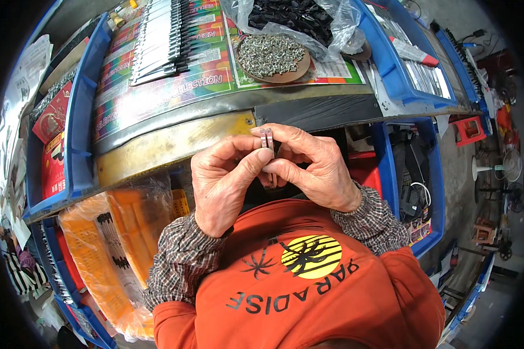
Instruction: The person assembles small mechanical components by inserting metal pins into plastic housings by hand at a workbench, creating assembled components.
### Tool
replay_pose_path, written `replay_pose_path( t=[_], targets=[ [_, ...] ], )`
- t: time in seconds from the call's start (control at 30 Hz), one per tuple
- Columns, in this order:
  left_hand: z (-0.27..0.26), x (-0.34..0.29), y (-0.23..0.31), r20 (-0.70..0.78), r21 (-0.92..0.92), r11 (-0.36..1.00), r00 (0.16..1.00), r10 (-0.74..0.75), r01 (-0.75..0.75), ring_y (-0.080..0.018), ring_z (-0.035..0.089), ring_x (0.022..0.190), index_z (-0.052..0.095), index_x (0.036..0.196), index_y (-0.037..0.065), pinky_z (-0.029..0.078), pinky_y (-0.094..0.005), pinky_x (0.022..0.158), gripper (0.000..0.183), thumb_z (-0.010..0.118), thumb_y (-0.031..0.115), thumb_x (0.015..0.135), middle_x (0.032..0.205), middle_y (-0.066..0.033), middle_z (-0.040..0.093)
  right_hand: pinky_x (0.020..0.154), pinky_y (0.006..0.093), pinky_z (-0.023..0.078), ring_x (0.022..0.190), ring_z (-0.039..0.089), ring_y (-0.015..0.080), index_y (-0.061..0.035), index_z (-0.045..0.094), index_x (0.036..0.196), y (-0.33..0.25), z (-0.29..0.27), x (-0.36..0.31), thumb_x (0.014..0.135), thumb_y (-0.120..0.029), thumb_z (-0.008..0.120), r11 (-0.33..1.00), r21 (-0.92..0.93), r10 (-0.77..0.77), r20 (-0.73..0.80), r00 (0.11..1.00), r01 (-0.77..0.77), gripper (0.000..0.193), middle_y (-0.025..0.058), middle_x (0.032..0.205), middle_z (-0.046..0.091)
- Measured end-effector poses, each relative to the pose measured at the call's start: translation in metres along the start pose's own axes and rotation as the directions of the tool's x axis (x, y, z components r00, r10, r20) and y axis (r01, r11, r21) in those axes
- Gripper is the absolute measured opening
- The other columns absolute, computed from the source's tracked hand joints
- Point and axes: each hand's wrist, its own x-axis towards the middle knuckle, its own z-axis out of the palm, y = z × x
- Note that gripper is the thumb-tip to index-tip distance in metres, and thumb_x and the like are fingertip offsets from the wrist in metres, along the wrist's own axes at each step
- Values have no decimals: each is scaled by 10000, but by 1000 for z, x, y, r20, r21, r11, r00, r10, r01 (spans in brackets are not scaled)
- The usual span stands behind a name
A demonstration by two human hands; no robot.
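Metal piece (266, 138), and you have it upright between both hands, just in front of the workbench (177, 146)! Across that bench spreads a colourful sheet (115, 107), flanked by a left blue bin (84, 116) and a right blue bin (397, 75). Slim silver parts (157, 46) line up on the sheet. Your left hand (222, 185) curls in, thumb and fingers pinching the piece; your right hand (317, 170) pinches it too. Beyond, a round dish (290, 76) heaped with tiny fasteners (271, 53).
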Motion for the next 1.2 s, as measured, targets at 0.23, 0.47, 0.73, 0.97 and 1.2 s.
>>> replay_pose_path(
  t=[0.23,0.47,0.73,0.97,1.2],
  targets=[
    [-2,-1,-5,-8,-34,999,1000,-8,7,-122,621,640,642,973,-63,510,-233,572,111,630,12,892,780,-92,665,559,221,490,643,563,60,4,507,1317,5,3,-1,873,14,631,1000,9,11,-10,1000,-11,461,43,828,613],
    [-3,3,-7,-37,-33,999,999,2,-3,-107,607,620,642,963,-55,499,-227,562,109,633,30,896,763,-77,660,603,210,494,658,591,64,8,512,1309,6,4,3,895,-25,626,999,15,46,-7,999,-46,431,32,800,637],
    [-9,6,2,45,-17,999,998,-34,35,-105,583,604,639,945,-31,477,-231,541,89,639,35,885,771,-60,648,582,213,481,609,574,69,3,555,1274,-4,-14,12,859,-52,669,981,-173,-83,59,995,92,434,42,757,626],
    [-22,6,15,341,103,947,883,-321,304,-75,569,632,649,941,-36,477,-213,574,92,652,32,880,769,-38,639,541,207,480,633,604,84,23,653,915,-9,-28,14,864,-38,657,993,113,-1,219,976,-24,80,51,812,642],
    [-4,5,14,126,351,935,992,12,-56,-76,621,687,652,957,-22,502,-219,605,119,684,23,851,781,-44,671,558,190,488,642,605,68,17,636,926,-7,-26,15,876,-40,654,977,212,-42,25,999,36,78,37,824,631]
  ],
)
